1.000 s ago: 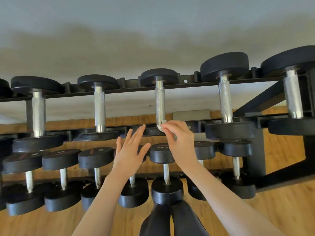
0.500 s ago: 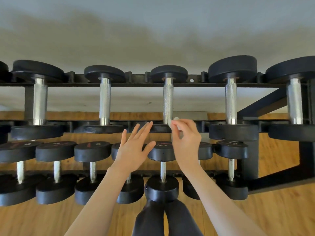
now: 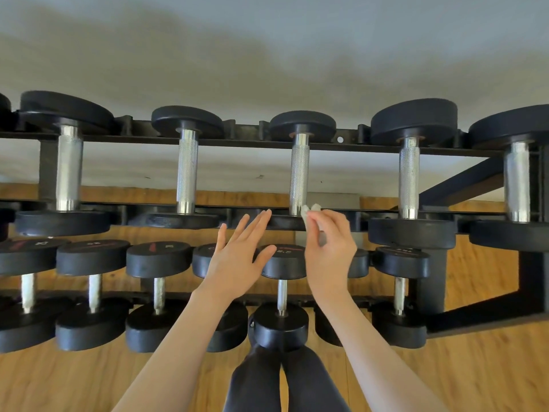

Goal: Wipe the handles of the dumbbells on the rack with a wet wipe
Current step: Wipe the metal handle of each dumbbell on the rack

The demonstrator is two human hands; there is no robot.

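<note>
At the centre of the frame we pinch a small white wipe (image 3: 310, 210) in the fingertips of our right hand (image 3: 328, 251), right beside the lower end of the middle dumbbell's handle (image 3: 299, 173) on the upper rail of the rack (image 3: 246, 137). Our left hand (image 3: 237, 257) hovers just left of it, fingers straight and spread, holding nothing. Smaller dumbbells (image 3: 159, 292) line the lower row above the wooden floor (image 3: 475, 376).

Open gaps between upper handles (image 3: 299, 173) (black heads (image 3: 302, 125) flank them).
</note>
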